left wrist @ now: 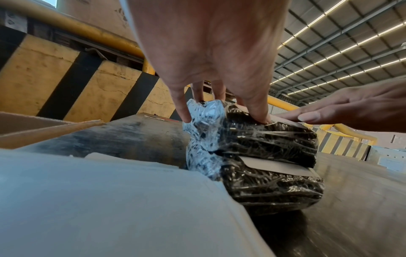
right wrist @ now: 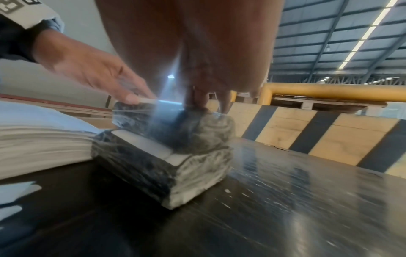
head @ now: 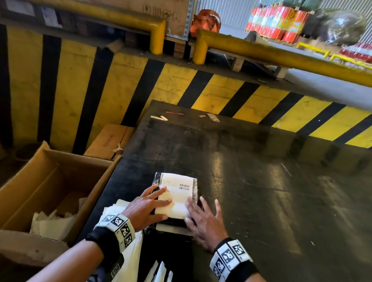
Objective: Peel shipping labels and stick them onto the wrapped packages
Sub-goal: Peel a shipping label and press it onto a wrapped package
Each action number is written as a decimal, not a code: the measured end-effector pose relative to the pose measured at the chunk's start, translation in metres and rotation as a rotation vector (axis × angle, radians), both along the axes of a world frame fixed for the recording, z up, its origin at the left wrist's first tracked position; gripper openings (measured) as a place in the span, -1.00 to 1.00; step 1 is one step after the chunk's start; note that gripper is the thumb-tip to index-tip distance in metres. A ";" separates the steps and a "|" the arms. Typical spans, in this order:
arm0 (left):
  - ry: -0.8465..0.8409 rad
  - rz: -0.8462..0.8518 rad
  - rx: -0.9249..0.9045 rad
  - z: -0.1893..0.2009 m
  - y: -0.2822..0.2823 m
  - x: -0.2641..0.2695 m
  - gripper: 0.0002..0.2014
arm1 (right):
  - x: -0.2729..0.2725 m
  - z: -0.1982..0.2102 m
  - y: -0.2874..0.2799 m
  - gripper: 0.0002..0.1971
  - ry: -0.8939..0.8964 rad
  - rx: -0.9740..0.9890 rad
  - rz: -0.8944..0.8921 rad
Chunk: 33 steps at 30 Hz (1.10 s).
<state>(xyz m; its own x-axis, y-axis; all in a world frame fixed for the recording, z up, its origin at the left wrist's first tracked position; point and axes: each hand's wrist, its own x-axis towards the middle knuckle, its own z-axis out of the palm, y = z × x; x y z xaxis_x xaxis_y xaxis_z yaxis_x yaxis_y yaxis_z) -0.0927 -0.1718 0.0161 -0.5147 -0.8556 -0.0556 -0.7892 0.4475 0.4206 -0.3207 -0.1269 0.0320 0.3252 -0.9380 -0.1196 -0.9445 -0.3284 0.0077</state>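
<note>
Two black packages wrapped in clear film lie stacked on the dark table (head: 265,178). The upper package (left wrist: 263,139) carries a white shipping label (head: 177,190) with barcodes on its top. My left hand (head: 148,206) lies flat with straight fingers on the label's left side. My right hand (head: 204,222) presses flat on the label's near right corner. The lower package (right wrist: 153,167) sticks out toward me and also shows a white label strip (right wrist: 145,144). Both hands hold nothing.
A pile of white label sheets (head: 130,257) sits at the near table edge by my left wrist. An open cardboard box (head: 47,187) with white scraps stands to the left. A yellow-and-black striped wall (head: 205,87) backs the table; small scraps (head: 212,117) lie at the far edge.
</note>
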 end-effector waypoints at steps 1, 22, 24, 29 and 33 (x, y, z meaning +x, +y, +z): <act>-0.004 -0.001 0.007 -0.001 -0.001 0.000 -0.47 | -0.005 -0.001 0.001 -0.20 -0.012 0.020 -0.014; -0.064 0.017 0.026 0.004 0.000 -0.004 -0.47 | 0.001 0.006 0.034 -0.34 -0.028 0.057 -0.134; -0.073 0.021 0.008 0.003 0.000 -0.005 -0.47 | 0.013 0.006 0.034 -0.34 -0.014 -0.008 -0.103; -0.084 0.008 -0.008 0.002 0.000 -0.003 -0.47 | 0.023 -0.013 0.047 -0.36 0.039 0.021 -0.069; -0.135 -0.010 0.005 0.007 0.001 -0.005 -0.47 | 0.007 -0.010 0.052 -0.41 -0.010 -0.025 -0.100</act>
<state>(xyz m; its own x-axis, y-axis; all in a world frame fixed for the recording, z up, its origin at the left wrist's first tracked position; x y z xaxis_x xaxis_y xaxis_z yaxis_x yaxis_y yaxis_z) -0.0973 -0.1708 0.0233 -0.5104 -0.8502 -0.1294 -0.8346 0.4535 0.3127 -0.3137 -0.0751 0.0217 0.2307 -0.9686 -0.0924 -0.9727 -0.2321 0.0048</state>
